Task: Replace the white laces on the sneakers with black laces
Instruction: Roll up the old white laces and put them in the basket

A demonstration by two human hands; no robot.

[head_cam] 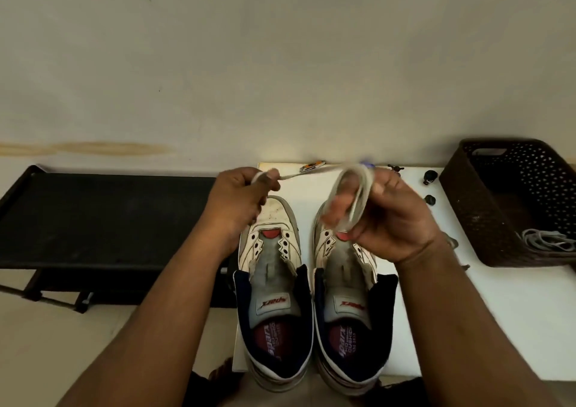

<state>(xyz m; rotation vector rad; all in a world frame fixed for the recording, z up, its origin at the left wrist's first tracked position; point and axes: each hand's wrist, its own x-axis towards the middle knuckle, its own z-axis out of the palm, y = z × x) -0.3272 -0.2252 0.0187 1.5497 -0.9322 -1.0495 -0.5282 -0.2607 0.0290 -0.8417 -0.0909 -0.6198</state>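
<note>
Holding a white lace [355, 194] above two unlaced sneakers [274, 282] on the white table [498, 313].
Left hand [240, 200] pinches one lace end; right hand [383, 219] has coils wound round its fingers. Far right, a brown basket [467, 207] holds another lace [545, 239].

Two white sneakers [311, 282] with navy collars, grey tongues, red insoles printed in white and small red patches at the throat sit at lower centre on my white table [486, 319]. The off-white lace [355, 194], blurred, loops above them at centre. At far right, a dark brown basket [473, 207] with a punched diamond pattern holds a grey lace bundle [548, 239]. A black bench [103, 216] fills the left against a cream wall [280, 63] marked by a tan streak.
</note>
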